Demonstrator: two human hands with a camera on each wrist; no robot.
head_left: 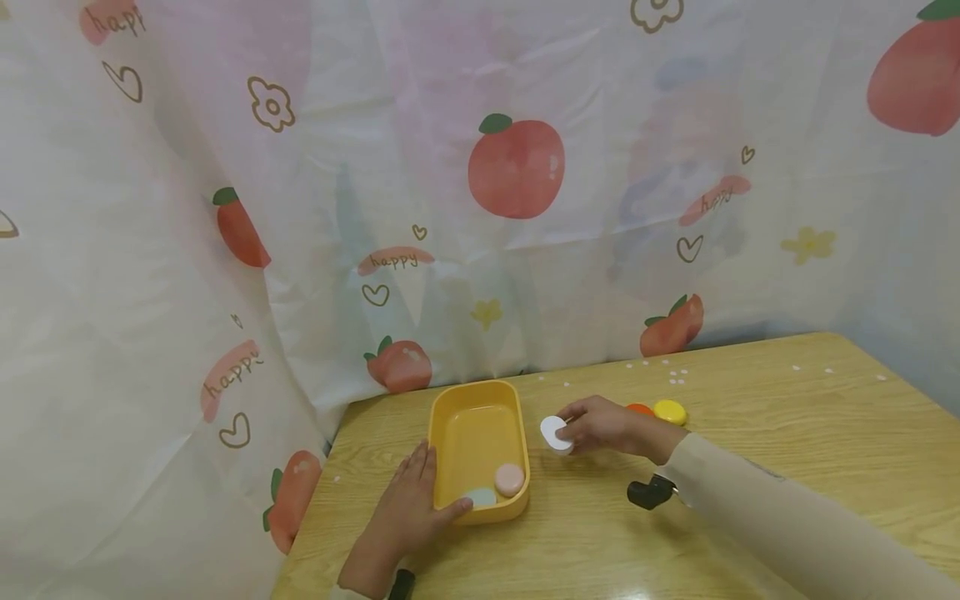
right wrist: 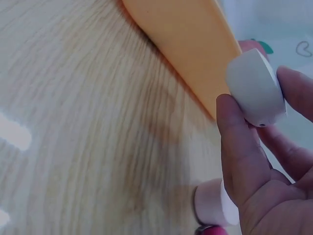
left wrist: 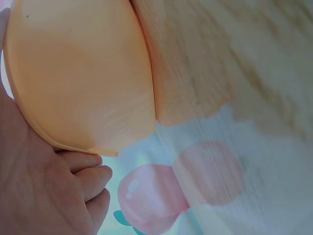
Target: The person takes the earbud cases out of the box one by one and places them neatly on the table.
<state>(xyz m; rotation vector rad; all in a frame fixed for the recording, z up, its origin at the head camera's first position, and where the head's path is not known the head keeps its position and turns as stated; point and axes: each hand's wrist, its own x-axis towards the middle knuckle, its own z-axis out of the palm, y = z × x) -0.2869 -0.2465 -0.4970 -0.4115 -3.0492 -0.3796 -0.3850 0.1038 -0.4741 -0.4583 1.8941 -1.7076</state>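
With twelve o'clock toward the curtain [head_left: 420, 67], one yellow tray [head_left: 480, 442] stands on the table [head_left: 585, 533]. It holds two discs: one pink disc [head_left: 509, 480] near five o'clock, and one pale green disc [head_left: 482, 498] at six, partly hidden by the near wall.

The left hand [head_left: 408, 500] is at the tray's eight o'clock, its four fingers close together along the outer wall and its thumb spread apart onto the near rim, so that it grips the corner.

The right hand [head_left: 600, 423] is near the tray's three o'clock, well outside it. Thumb and fingers are clamped on one white disc [head_left: 555, 429], raised just beside the tray. The disc is tilted, and one small dark spot shows on its side in the right wrist view.

Beyond the right wrist, toward two o'clock, are two more: a red disc [head_left: 640, 409], mostly covered by the arm, and a yellow disc [head_left: 670, 412] next to it. The right wrist view shows one pale disc [right wrist: 209, 201] and, at its edge, one bright pink piece [right wrist: 213, 230]; whether that is the red one, I cannot tell.

Two black fittings [head_left: 651, 492] show, one by each wrist. Six red fruits and four "happy" words are printed on the curtain.
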